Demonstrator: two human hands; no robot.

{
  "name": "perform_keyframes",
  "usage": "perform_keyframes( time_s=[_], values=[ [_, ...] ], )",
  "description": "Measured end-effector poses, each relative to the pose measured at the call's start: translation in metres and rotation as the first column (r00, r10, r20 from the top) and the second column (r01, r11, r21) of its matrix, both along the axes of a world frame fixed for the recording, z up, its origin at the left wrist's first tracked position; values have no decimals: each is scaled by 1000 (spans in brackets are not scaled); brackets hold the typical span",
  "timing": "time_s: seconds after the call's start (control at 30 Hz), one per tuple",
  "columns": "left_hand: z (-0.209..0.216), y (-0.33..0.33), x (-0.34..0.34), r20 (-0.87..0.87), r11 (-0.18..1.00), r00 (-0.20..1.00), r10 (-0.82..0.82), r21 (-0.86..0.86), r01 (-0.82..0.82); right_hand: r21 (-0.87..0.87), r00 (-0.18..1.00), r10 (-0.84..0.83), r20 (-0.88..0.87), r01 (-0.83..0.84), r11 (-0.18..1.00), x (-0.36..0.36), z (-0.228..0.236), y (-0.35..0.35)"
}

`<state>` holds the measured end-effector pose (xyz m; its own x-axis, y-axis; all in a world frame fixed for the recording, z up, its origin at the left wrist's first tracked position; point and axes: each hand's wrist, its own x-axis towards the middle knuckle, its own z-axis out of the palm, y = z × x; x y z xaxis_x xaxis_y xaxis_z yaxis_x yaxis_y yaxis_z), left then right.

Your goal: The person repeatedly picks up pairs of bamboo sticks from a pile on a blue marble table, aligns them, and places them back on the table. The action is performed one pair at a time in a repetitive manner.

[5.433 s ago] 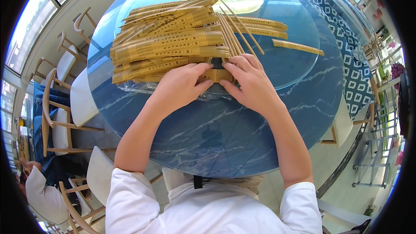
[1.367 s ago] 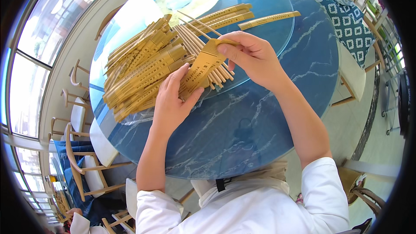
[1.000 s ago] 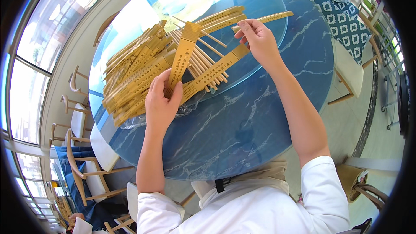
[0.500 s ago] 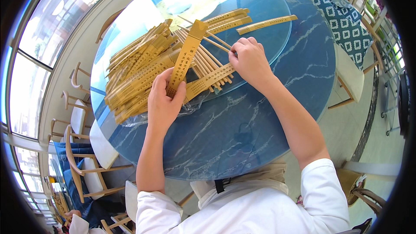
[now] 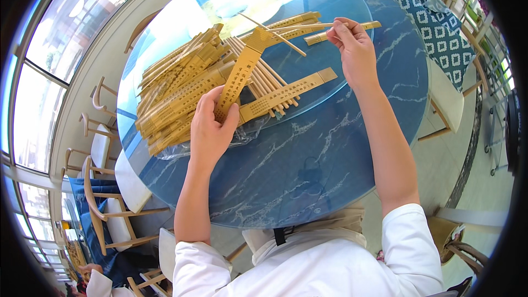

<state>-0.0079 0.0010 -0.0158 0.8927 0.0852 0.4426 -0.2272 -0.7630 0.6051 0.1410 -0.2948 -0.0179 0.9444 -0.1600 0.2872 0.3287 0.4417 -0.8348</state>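
The person wears a plain white top (image 5: pixel 313 267) with short, roomy sleeves. The left sleeve (image 5: pixel 203 269) ends around the elbow in a loose opening, its cloth gathered into soft creases; the right sleeve (image 5: pixel 412 242) is cut alike, brightly lit, with gentle folds. Over the torso the white fabric sits slack, marked by shallow wrinkles and faint grey shading. At the waist shows a beige cloth (image 5: pixel 346 221), crumpled into folds, and a short black strap (image 5: pixel 280 236) stands out darkly against it. Left hand (image 5: pixel 213 126) and right hand (image 5: pixel 355 49) are bare.
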Motion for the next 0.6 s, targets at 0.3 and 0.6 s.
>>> perform_keyframes(
  time_s=[0.3,0.6],
  values=[
    [9,-3,-3,-27,1000,1000,-1,10,1,332,977,-201,68,168,928,12,19,-56],
    [6,-2,-3,-29,1000,1000,8,-14,-8,414,999,-47,4,41,910,17,10,-61]
  ],
)
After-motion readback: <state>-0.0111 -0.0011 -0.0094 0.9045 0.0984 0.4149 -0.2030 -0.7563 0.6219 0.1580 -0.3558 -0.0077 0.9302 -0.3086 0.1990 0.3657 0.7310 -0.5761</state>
